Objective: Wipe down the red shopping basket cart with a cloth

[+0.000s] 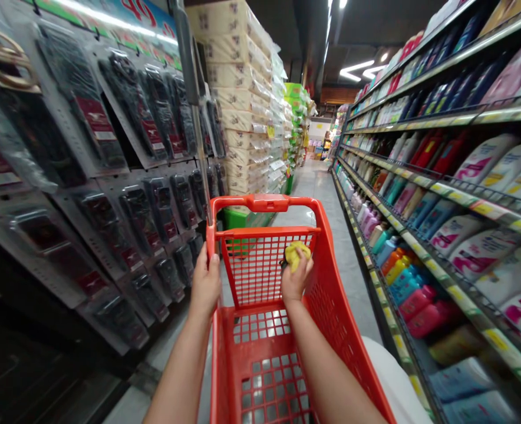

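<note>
A red plastic shopping cart (238, 353) stands in front of me, its basket open toward me and its handle bar at the far end. My left hand (206, 282) is closed around the left rim of the cart. Inside the basket, my right hand (296, 277) grips a crumpled yellow cloth (297, 254) and has it against the red grid flap (256, 265) near the handle. A small dark object shows beside the right wrist; I cannot make out what it is.
Packaged belts (101, 123) hang on the left rack, close to the cart. Stacked tissue packs (247, 112) stand beyond them. Shelves of bottles (441, 224) line the right side. Grey aisle floor (317, 182) runs ahead. A white rounded object (393, 383) sits low at right.
</note>
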Action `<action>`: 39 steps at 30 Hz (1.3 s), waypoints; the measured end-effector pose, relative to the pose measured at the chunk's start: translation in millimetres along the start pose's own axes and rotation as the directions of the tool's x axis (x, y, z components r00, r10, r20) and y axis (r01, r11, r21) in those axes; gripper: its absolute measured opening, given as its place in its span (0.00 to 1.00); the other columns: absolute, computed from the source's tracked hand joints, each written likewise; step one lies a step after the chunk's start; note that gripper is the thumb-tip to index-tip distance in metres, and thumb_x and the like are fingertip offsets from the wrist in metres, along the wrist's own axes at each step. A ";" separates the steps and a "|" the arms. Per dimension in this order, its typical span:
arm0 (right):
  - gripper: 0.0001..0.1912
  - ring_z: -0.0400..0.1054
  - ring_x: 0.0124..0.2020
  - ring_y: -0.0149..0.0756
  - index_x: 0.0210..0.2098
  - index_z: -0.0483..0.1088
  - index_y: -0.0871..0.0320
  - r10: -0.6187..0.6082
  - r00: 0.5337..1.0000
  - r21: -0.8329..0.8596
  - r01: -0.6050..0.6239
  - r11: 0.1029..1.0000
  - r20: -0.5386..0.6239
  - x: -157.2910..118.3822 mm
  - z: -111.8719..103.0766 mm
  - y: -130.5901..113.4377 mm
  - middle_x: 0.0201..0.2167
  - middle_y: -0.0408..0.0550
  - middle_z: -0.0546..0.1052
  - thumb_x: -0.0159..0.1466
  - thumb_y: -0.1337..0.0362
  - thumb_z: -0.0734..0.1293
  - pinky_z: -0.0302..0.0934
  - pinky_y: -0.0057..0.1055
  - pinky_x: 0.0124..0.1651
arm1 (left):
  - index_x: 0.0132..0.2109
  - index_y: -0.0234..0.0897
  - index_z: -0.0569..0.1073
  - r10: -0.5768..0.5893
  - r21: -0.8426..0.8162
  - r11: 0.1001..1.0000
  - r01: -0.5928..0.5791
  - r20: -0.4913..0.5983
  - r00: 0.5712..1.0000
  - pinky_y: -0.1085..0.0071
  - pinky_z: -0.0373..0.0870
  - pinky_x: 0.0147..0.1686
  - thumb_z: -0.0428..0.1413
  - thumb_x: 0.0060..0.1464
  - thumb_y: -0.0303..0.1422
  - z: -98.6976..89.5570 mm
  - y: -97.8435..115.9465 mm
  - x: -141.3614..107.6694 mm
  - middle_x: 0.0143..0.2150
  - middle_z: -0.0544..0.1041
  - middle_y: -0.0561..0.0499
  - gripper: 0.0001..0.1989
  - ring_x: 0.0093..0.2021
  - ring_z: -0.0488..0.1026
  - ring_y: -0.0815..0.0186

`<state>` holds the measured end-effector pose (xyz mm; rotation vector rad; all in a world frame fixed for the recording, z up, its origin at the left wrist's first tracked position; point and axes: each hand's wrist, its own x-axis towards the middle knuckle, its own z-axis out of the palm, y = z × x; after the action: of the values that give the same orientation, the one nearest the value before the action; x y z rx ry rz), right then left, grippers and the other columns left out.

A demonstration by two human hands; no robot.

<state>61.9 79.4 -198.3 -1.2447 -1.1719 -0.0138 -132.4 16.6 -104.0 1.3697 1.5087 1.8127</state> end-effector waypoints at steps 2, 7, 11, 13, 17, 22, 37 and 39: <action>0.30 0.58 0.60 0.45 0.63 0.58 0.56 0.004 0.993 -0.014 -0.006 1.000 -0.118 29.7 -3.1 -5.7 0.58 0.59 0.59 0.61 0.70 0.58 0.58 0.45 0.59 | 0.65 0.33 0.62 0.019 0.009 1.000 -0.020 0.019 1.000 0.60 0.52 0.67 0.49 0.61 0.36 -1.4 0.1 -0.5 0.66 0.65 0.42 0.27 0.66 0.60 0.59; 0.26 0.56 0.61 0.51 0.58 0.67 0.58 -0.043 0.998 -0.207 0.033 0.978 -0.045 23.3 -8.5 19.2 0.59 0.60 0.59 0.61 0.71 0.57 0.56 0.50 0.60 | 0.65 0.37 0.63 0.022 -0.011 1.000 -0.022 0.008 1.000 0.60 0.52 0.67 0.50 0.61 0.38 -0.2 -1.1 -1.2 0.66 0.66 0.45 0.26 0.66 0.61 0.59; 0.25 0.66 0.49 0.49 0.53 0.70 0.62 0.194 0.979 -0.146 -0.201 0.969 -0.060 -49.4 -4.6 53.8 0.48 0.60 0.66 0.58 0.72 0.56 0.63 0.48 0.52 | 0.65 0.38 0.64 0.010 -0.023 1.000 -0.010 0.008 1.000 0.62 0.52 0.67 0.50 0.61 0.39 2.9 -0.4 -2.0 0.66 0.66 0.45 0.26 0.66 0.60 0.60; 0.23 0.67 0.44 0.48 0.52 0.69 0.63 0.344 0.928 -0.096 -0.359 0.928 -0.146 -64.5 0.8 55.9 0.44 0.60 0.67 0.58 0.71 0.57 0.65 0.46 0.49 | 0.65 0.35 0.63 0.007 -0.026 1.000 -0.007 0.013 1.000 0.61 0.53 0.66 0.50 0.61 0.38 3.7 0.5 -2.8 0.66 0.66 0.43 0.27 0.66 0.61 0.59; 0.26 0.63 0.52 0.50 0.56 0.60 0.63 0.402 0.898 -0.041 -0.415 0.909 -0.178 -37.7 12.2 30.3 0.50 0.63 0.65 0.59 0.64 0.62 0.62 0.47 0.53 | 0.65 0.34 0.63 -0.013 -0.007 1.000 0.013 0.009 1.000 0.61 0.52 0.67 0.49 0.62 0.35 3.8 1.1 -4.5 0.66 0.65 0.42 0.26 0.66 0.60 0.59; 0.26 0.61 0.54 0.53 0.55 0.60 0.64 0.462 0.886 -0.126 -0.464 0.877 -0.042 -37.8 30.1 -12.2 0.51 0.67 0.64 0.59 0.63 0.64 0.59 0.49 0.55 | 0.66 0.32 0.61 -0.016 -0.019 1.000 0.017 0.013 1.000 0.62 0.51 0.67 0.47 0.63 0.35 5.6 -2.5 -5.5 0.68 0.62 0.42 0.26 0.67 0.58 0.60; 0.21 0.58 0.51 0.44 0.55 0.70 0.50 -0.410 0.752 -0.048 0.503 0.863 0.515 -12.1 36.1 -78.1 0.56 0.53 0.63 0.64 0.68 0.62 0.58 0.39 0.52 | 0.64 0.35 0.64 0.009 -0.083 0.997 -0.009 -0.004 1.000 0.61 0.53 0.66 0.50 0.62 0.35 6.7 -9.9 -6.5 0.66 0.65 0.43 0.24 0.66 0.61 0.61; 0.19 0.59 0.48 0.42 0.54 0.71 0.49 -0.457 0.669 -0.050 0.592 0.804 0.586 -12.0 46.8 -81.7 0.54 0.52 0.67 0.66 0.68 0.61 0.58 0.38 0.50 | 0.64 0.35 0.63 -0.016 -0.077 0.997 0.015 -0.012 1.000 0.61 0.53 0.66 0.50 0.62 0.34 7.0 -9.3 -6.6 0.66 0.64 0.43 0.24 0.66 0.60 0.61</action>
<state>-22.2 74.3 -154.6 -1.0916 -2.0791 -0.2551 -126.0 17.8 -115.6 1.3094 1.4367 1.8530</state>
